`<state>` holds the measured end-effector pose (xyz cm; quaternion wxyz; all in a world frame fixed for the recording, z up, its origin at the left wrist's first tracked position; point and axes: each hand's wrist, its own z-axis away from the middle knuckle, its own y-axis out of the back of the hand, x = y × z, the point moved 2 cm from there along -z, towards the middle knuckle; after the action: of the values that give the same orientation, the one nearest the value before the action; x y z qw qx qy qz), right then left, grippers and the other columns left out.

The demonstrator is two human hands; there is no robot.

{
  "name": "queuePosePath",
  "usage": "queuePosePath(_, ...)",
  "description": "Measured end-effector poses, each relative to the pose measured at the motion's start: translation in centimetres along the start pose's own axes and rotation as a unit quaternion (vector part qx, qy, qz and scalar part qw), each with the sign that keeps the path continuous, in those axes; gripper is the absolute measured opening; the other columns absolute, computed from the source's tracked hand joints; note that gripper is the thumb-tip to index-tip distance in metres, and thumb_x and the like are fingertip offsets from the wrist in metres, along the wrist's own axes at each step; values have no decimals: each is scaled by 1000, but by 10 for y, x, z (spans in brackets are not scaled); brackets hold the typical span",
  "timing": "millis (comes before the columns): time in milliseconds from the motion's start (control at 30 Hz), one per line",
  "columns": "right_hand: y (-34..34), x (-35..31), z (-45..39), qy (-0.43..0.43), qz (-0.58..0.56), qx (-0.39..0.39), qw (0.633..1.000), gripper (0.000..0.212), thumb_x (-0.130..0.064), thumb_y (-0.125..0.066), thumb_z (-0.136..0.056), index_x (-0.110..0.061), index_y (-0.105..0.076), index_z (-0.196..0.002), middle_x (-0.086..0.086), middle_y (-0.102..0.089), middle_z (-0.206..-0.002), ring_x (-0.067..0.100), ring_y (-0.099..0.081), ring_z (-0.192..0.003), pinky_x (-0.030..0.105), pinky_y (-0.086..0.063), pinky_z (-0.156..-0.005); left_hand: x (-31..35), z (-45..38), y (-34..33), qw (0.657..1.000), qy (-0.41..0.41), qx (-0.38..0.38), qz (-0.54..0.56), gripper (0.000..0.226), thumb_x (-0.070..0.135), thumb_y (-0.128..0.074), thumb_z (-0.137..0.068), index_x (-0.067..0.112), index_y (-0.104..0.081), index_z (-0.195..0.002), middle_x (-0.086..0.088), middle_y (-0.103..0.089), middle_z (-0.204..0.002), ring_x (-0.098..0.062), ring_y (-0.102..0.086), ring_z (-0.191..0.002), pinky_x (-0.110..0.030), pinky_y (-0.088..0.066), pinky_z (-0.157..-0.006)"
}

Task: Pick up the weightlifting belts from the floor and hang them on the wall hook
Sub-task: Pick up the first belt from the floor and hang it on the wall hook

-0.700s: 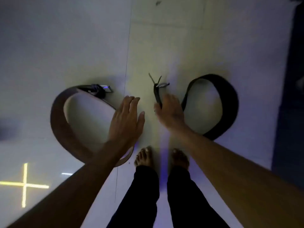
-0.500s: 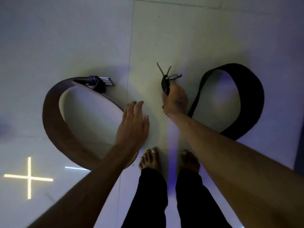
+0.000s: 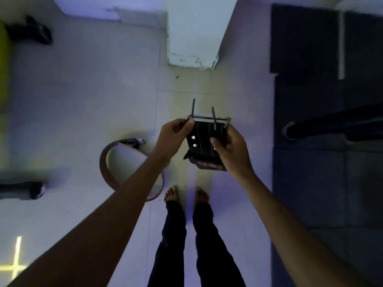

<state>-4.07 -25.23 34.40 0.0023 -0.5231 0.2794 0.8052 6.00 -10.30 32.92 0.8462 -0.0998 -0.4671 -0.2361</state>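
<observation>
I hold the black weightlifting belt [image 3: 204, 139] up in front of me, buckle end upward, its two metal prongs sticking up. My left hand [image 3: 173, 137] pinches the left end of the buckle bar. My right hand [image 3: 231, 150] grips the belt's right edge, thumb across its face. The rest of the black belt hangs hidden behind my hands. The brown belt [image 3: 107, 168] lies curled in a loop on the pale tiled floor at left, partly covered by my left forearm. No wall hook is in sight.
A white pillar base [image 3: 192, 38] stands straight ahead. Dark rubber mats [image 3: 323, 162] cover the floor at right, with a dark bar [image 3: 335, 125] over them. Dark objects lie at far left [image 3: 20, 190] and top left [image 3: 31, 31]. My bare feet [image 3: 186, 195] stand below.
I have stood up, lifting the black belt off the floor. My left hand left the brown belt's side and now grips the black belt's buckle. The view now takes in the pillar and mats.
</observation>
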Motion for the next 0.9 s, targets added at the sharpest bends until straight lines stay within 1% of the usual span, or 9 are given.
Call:
queuePosePath(67, 48, -49, 16, 14, -36, 16, 999, 33, -35, -63, -87, -14, -61, -112, 6, -72, -103, 20, -69, -98, 51, -55, -86, 64, 32, -10, 998, -52, -29, 22, 22, 14, -63, -99, 3, -69, -117, -8, -74, -102, -6, -70, -89, -28, -57, -92)
queuePosePath(133, 89, -95, 31, 49, -70, 23, 996, 35, -38, -63, -88, -15, -61, -114, 7, -72, -106, 21, -70, -100, 49, -57, -86, 122, 64, -20, 992, -113, -54, 16, 26, 10, -61, -99, 6, -61, -125, -10, -72, -106, -9, -70, -91, -29, -58, -88)
queuePosePath(267, 163, -184, 55, 123, -101, 37, 986, 30, -27, -64, -90, -6, -61, -112, 1, -71, -98, 8, -71, -91, 23, -56, -76, 222, 128, -37, 973, -210, -90, -20, 24, 17, -54, -104, 18, -45, -127, -15, -71, -107, -18, -71, -89, -37, -62, -77)
queuePosePath(367, 212, -242, 73, 168, -137, 37, 975, 20, -13, -65, -93, -3, -62, -110, 3, -72, -95, 10, -71, -88, 25, -57, -76, 294, 178, -45, 952, -295, -65, -45, 29, 17, -54, -103, 19, -42, -130, -21, -72, -110, -28, -74, -91, -47, -64, -77)
queuePosePath(433, 239, -281, 89, 193, -169, 31, 966, 15, -9, -64, -93, -5, -63, -108, 6, -72, -95, 13, -72, -88, 27, -59, -77, 339, 208, -50, 934, -351, -21, -65, 32, 13, -54, -103, 15, -43, -133, -19, -73, -107, -25, -75, -88, -36, -63, -68)
queuePosePath(500, 264, -323, 104, 233, -190, 32, 953, 15, -11, -65, -92, -8, -65, -107, 10, -73, -97, 15, -72, -90, 28, -60, -80, 384, 237, -53, 913, -402, 22, -67, 31, 11, -53, -103, 13, -45, -132, -16, -73, -102, -22, -74, -83, -28, -60, -64)
queuePosePath(600, 296, -384, 121, 281, -212, 57, 934, 16, -16, -66, -93, -5, -64, -104, 12, -72, -95, 18, -70, -88, 34, -57, -81, 439, 276, -52, 892, -447, 41, -62, 25, 10, -54, -102, 12, -46, -126, -11, -71, -94, -18, -72, -74, -26, -57, -60)
queuePosePath(733, 339, -465, 131, 308, -243, 102, 914, 25, -16, -67, -92, 9, -63, -94, 14, -60, -81, 19, -53, -77, 36, -44, -73, 502, 319, -49, 868, -489, 71, -42, 17, 10, -58, -100, 14, -52, -115, -11, -69, -84, -20, -68, -69, -35, -59, -61)
queuePosePath(900, 373, -550, 163, 348, -256, 119, 894, 10, -14, -71, -89, -16, -71, -79, 6, -68, -78, 17, -62, -78, 29, -49, -73, 576, 369, -41, 852, -511, 111, 17, 13, 15, -61, -99, 17, -59, -111, -14, -70, -75, -21, -62, -60, -26, -53, -50)
